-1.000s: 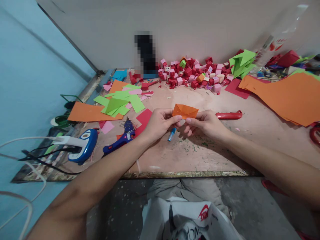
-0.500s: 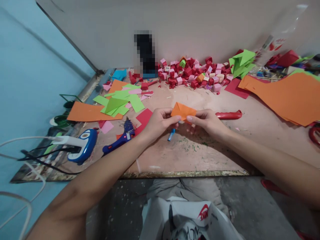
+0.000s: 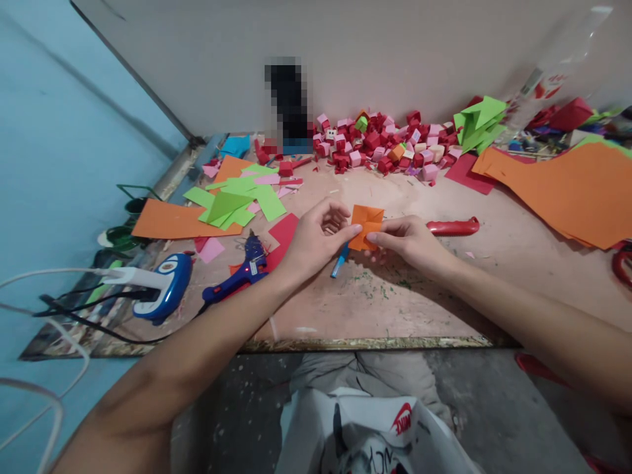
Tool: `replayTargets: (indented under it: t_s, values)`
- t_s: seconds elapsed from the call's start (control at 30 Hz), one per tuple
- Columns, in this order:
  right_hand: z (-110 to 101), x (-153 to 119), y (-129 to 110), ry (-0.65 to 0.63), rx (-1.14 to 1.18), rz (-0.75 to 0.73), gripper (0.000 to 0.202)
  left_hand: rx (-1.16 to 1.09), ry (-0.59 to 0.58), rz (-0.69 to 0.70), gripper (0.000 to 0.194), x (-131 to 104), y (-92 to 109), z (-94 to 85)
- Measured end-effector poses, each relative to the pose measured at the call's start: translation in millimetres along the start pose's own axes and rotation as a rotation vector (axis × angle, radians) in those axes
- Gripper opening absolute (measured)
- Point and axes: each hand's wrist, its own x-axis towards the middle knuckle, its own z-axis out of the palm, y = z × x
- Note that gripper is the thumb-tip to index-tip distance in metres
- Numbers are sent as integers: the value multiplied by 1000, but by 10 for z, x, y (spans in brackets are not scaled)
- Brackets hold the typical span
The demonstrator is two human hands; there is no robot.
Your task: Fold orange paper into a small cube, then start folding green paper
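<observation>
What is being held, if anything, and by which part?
A small folded orange paper square: the right hand pinches its lower right; the left hand has a thumb on its left side.

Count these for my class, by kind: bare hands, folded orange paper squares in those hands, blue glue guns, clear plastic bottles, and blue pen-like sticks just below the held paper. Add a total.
Left bare hand and right bare hand: 2
Folded orange paper square: 1
Blue plastic glue gun: 1
Clear plastic bottle: 1
Blue pen-like stick: 1
Total: 6
</observation>
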Motion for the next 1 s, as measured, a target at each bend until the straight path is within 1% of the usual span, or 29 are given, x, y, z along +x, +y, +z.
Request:
replayTargets:
  t_s: [0.1, 0.23, 0.3, 0.37, 0.47, 0.6, 0.67, 0.73, 0.8, 0.9, 1.0]
  values:
    - [8, 2, -16, 26, 0, -10, 30, 4, -34, -20, 34, -21, -2, 21]
    - [7, 5, -28, 29, -47, -35, 31, -3, -143, -38, 60, -31, -22, 26]
    - [5, 3, -32, 28, -66, -48, 31, 1, -199, -40, 66, -31, -29, 23]
    - [3, 0, -33, 34, -64, -55, 29, -6, -204, -41, 61, -28, -29, 19]
    - [0, 2, -24, 52, -48, -53, 28, -80, -160, -64, 44, -21, -19, 9]
    - [-8, 11, -4, 71, -10, -22, 29, -245, -94, -191, 28, -3, 1, -11]
    - [-13, 16, 5, 74, 12, -9, 29, -307, -68, -233, 27, 6, 6, -19]
    - [-21, 25, 15, 75, 26, -9, 29, -357, -72, -246, 30, 11, 9, -24]
    - [-29, 39, 31, 105, 40, -32, 27, -388, -105, -248, 33, 11, 9, -25]
    - [-39, 63, 63, 178, 56, -84, 23, -369, -162, -218, 32, -2, 2, -19]
    - [-43, 75, 91, 212, 73, -87, 22, -352, -209, -184, 34, -19, -13, -10]
